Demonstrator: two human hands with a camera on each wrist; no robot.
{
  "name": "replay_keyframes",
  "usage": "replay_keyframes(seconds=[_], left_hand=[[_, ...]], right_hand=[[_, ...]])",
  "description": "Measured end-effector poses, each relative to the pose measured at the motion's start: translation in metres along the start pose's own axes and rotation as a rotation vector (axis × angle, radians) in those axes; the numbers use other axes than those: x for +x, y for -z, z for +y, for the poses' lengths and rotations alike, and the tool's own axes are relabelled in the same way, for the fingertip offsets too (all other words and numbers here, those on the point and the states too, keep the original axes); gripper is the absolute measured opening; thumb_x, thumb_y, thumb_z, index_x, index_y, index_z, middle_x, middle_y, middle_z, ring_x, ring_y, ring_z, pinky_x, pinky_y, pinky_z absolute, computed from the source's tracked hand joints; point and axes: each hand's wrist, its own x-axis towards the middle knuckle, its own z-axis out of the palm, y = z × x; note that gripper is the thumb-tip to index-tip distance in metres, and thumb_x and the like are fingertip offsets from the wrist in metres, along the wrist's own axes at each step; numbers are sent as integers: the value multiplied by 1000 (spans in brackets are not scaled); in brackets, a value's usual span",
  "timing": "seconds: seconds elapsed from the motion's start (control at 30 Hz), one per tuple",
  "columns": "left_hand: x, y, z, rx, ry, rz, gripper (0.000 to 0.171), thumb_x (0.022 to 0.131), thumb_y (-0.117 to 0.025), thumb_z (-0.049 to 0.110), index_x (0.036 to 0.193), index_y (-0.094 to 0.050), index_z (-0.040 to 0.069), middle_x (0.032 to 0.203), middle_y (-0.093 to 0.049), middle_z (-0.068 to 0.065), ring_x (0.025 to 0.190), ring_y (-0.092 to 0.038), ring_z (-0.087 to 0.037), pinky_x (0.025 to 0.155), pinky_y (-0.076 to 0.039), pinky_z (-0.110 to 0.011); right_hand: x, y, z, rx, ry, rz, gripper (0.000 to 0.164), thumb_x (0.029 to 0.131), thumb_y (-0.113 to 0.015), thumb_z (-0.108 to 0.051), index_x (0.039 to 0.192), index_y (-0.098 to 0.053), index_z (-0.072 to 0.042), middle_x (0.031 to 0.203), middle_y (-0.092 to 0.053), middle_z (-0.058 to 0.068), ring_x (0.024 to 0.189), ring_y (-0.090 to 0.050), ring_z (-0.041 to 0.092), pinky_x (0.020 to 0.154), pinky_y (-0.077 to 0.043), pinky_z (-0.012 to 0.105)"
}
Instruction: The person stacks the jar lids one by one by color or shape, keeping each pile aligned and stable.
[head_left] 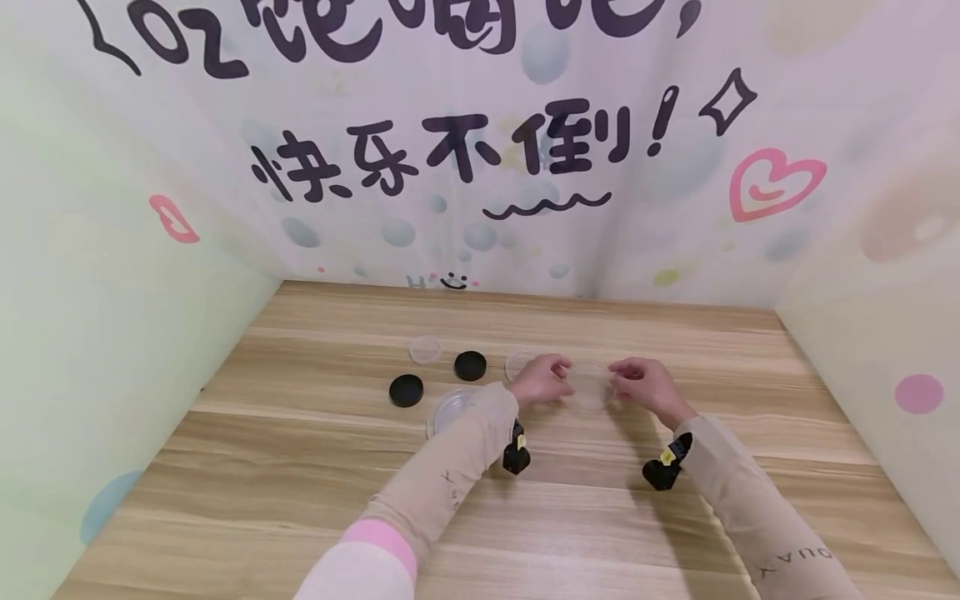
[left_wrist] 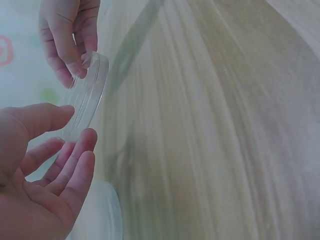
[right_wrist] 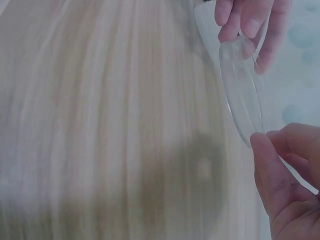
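Between the two hands is a clear, shallow round petri dish (head_left: 589, 388), lifted over the wooden table and standing tilted on edge in the left wrist view. The left hand (head_left: 543, 381) holds its left side, thumb on one face and fingers at the lower rim. On the opposite rim, the right hand (head_left: 649, 388) pinches it between thumb and fingertips. Both rims of the petri dish (right_wrist: 242, 90) show in the right wrist view. Just left of the left hand lies another clear round dish (head_left: 516, 365), partly covered by that hand.
Two black round lids (head_left: 470, 366) (head_left: 407, 390) lie on the table's left half. A clear disc (head_left: 425, 350) sits behind them, and a larger clear dish (head_left: 448, 410) is partly hidden by the left sleeve. Printed cloth walls (head_left: 480, 250) enclose the table (head_left: 300, 467) at the back and sides.
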Motion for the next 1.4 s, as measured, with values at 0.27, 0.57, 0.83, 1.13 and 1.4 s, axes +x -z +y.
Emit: replay_keyframes(seconds=[0.27,0.57,0.83,1.13,1.4], left_hand=[[-55,42,65,-24,78,51,36,77,-64,7,112,-57,2,93,-59,-9,77,-56,-15,61,-44,-19],[-62,62,61,-175,104,72,28,79,-62,2,106,-56,-1,84,-57,-9,65,-61,-16,62,-51,-27],[-73,78,51,-231,131,90,23,81,-60,4,103,-55,-1,84,-55,-11,64,-62,-24,68,-51,-39],[-86,100,39,-272,142,65,21,81,-58,-1,101,-53,-6,84,-56,-14,74,-61,-38,69,-52,-39],[-95,113,27,-213,163,41,14,84,-58,4,96,-54,-2,78,-58,-13,59,-60,-22,63,-52,-36]], right_hand=[[4,-8,-12,-10,-1,9,29,84,-56,-2,109,-52,13,95,-57,21,81,-57,22,71,-51,35],[14,-25,-26,-33,27,30,26,83,-56,-1,106,-53,11,96,-57,22,80,-55,18,71,-51,37],[18,-44,-40,4,53,19,24,82,-56,2,104,-54,12,92,-56,21,78,-54,18,73,-49,44],[26,-66,-49,34,42,-17,22,81,-55,5,102,-54,12,89,-56,18,78,-54,18,72,-50,41],[26,-83,-56,52,64,-58,24,80,-55,5,103,-54,13,89,-56,18,78,-55,19,70,-51,38]])
